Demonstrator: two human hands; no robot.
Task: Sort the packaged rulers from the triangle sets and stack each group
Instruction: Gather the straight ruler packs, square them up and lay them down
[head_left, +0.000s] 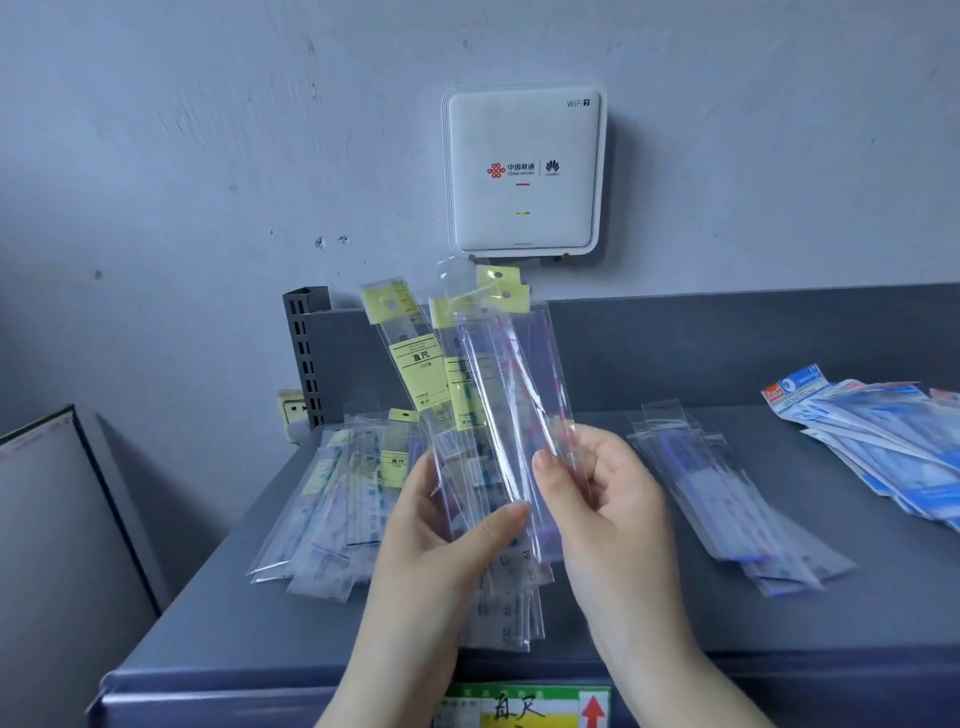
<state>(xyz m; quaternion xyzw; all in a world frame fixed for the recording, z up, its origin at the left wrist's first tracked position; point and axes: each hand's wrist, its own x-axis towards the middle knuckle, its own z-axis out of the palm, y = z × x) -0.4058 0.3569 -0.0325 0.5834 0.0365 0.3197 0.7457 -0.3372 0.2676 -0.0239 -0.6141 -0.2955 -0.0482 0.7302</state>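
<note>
Currently midway, I judge | left hand (436, 525) grips fanned rulers (457, 415); right hand (597, 499) pinches one sleeve (519, 395) | ruler heaps (337, 499) left and centre-right (727, 499) on counter (597, 364) | triangle sets (883, 441) far right | stacks untidy.

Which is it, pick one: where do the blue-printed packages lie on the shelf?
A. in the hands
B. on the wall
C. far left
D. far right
D: the blue-printed packages lie fanned at the far right of the grey shelf.
</note>
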